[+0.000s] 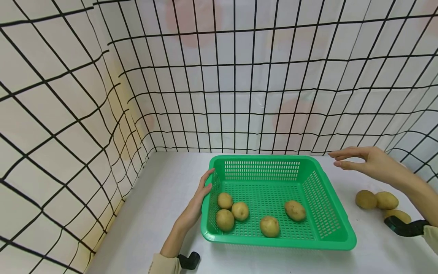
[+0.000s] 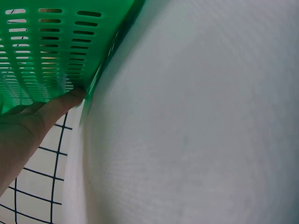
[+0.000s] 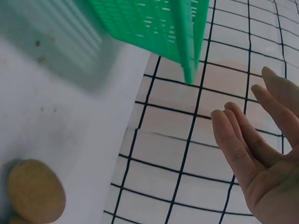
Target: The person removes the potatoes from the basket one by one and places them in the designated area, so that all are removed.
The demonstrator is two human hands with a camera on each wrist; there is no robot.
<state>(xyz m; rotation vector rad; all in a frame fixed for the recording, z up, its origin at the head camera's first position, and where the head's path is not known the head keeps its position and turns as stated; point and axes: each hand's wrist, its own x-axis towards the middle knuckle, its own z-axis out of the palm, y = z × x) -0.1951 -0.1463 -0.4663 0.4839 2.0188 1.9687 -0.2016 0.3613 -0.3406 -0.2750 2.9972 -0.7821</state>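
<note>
A green plastic basket (image 1: 267, 243) with slotted walls stands on the white table, several potatoes (image 1: 269, 226) inside it. My left hand (image 1: 193, 205) rests against its left side, fingertips at the rim in the head view. In the left wrist view a finger (image 2: 63, 103) of that hand lies along the outer wall; part of the hand is hidden. To the right of the basket my right hand (image 1: 376, 161) hovers with its fingers extended and nothing in them, as the right wrist view also shows. Three potatoes (image 1: 386, 200) lie on the table below the right forearm.
Black wire mesh (image 1: 253, 91) rises behind the table and along both sides, with pale sheeting behind it. The white table (image 1: 154, 213) extends left and right of the basket. A dark camera mount sits at each wrist.
</note>
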